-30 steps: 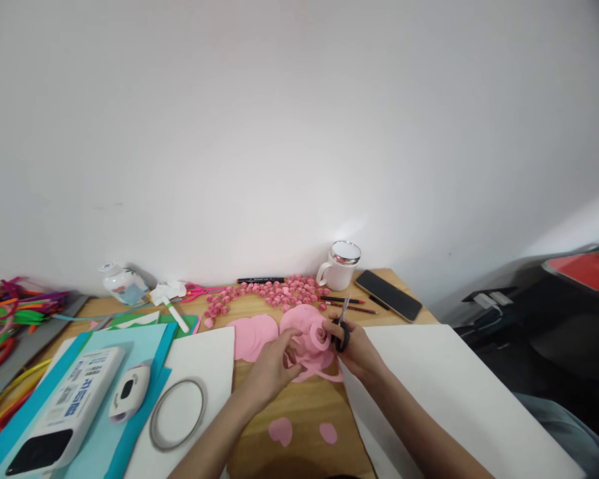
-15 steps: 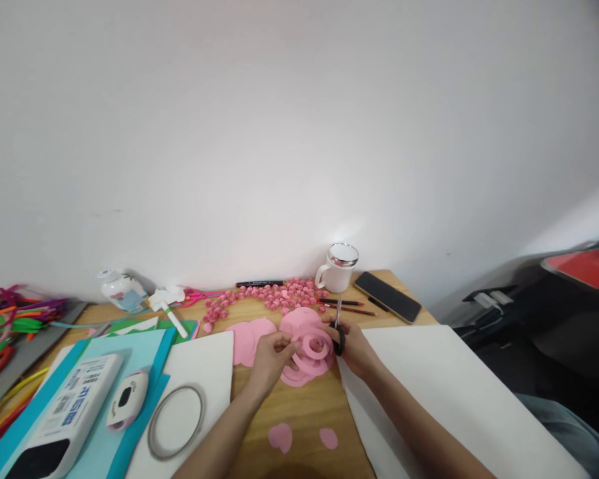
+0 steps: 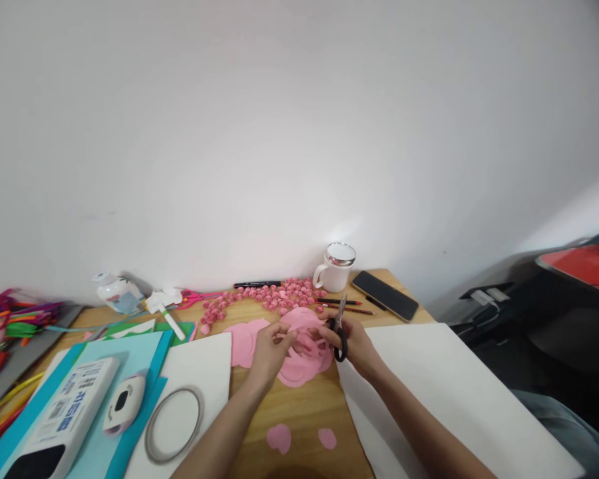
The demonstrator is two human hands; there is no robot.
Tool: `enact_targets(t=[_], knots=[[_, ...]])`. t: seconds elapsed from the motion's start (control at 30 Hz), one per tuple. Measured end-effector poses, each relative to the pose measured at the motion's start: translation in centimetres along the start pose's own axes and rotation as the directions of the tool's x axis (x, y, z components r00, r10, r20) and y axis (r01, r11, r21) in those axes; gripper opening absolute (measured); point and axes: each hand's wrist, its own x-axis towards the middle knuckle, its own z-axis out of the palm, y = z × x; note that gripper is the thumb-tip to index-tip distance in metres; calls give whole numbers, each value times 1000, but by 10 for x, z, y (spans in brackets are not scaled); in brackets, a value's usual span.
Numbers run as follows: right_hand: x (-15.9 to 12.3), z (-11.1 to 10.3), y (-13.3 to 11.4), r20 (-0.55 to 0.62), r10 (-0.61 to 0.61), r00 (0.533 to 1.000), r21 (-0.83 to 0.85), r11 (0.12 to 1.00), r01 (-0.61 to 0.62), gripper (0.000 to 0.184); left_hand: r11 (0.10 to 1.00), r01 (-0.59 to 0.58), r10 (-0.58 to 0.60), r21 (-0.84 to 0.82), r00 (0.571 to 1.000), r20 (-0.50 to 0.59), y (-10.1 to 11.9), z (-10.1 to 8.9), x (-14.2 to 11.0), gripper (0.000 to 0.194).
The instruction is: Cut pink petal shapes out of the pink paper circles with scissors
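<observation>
Pink paper disc (image 3: 302, 362), spiral-cut, pinched in left hand (image 3: 268, 349); right hand (image 3: 355, 344) gripping black-handled scissors (image 3: 340, 331).

I can read nothing for certain here. The white box (image 3: 62, 416), left of the tape ring (image 3: 174, 424), carries a label with blue characters and small print, all too blurred to make out. The bottle (image 3: 114, 293) beyond it has a label, also unreadable.

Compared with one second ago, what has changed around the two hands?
The pink paper spiral, raised and coiled before, now lies flatter between the hands. The left hand has shifted up along its edge; the right hand still holds the scissors. Mug, phone and tape ring stayed put.
</observation>
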Motion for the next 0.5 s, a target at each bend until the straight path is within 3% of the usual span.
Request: enact_targets(t=[0.17, 0.27, 0.4, 0.5], knots=[[-5, 2, 0, 178, -9, 984, -123, 992, 31, 36, 993, 86, -88, -86, 996, -18, -13, -1, -7, 33], [-7, 4, 6, 243, 44, 969, -123, 992, -14, 34, 992, 125, -126, -13, 990, -69, -21, -6, -9, 37], [-7, 7, 16, 207, 93, 974, -92, 993, -75, 37, 983, 86, -70, 160, 992, -100, -27, -15, -9, 37], [-5, 5, 24, 105, 35, 994, -234, 972, -9, 35, 978, 47, -37, 203, 998, -50, -28, -18, -9, 21]])
